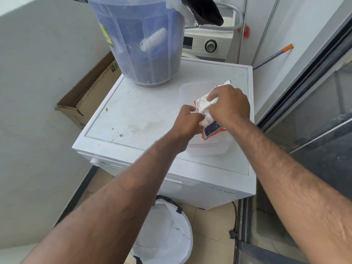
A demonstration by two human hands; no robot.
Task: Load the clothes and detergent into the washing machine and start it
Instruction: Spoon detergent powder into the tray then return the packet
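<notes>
A detergent packet (208,128), white with orange edges and a blue label, is held over a translucent plastic tub (205,149) on top of a white machine (137,115). My right hand (229,102) grips the packet's upper part from above. My left hand (188,119) pinches its left edge. A second white washing machine (207,44) with a round dial stands behind. On the floor below sits a white laundry basket (165,233) with a dark rim; its inside looks like white lining only.
A large translucent blue bucket (141,39) with items inside stands on the machine's back left. A dark cloth (204,10) hangs above the rear machine. A cardboard box (91,92) leans by the left wall. A mop handle (274,55) and glass door frame (304,77) are at right.
</notes>
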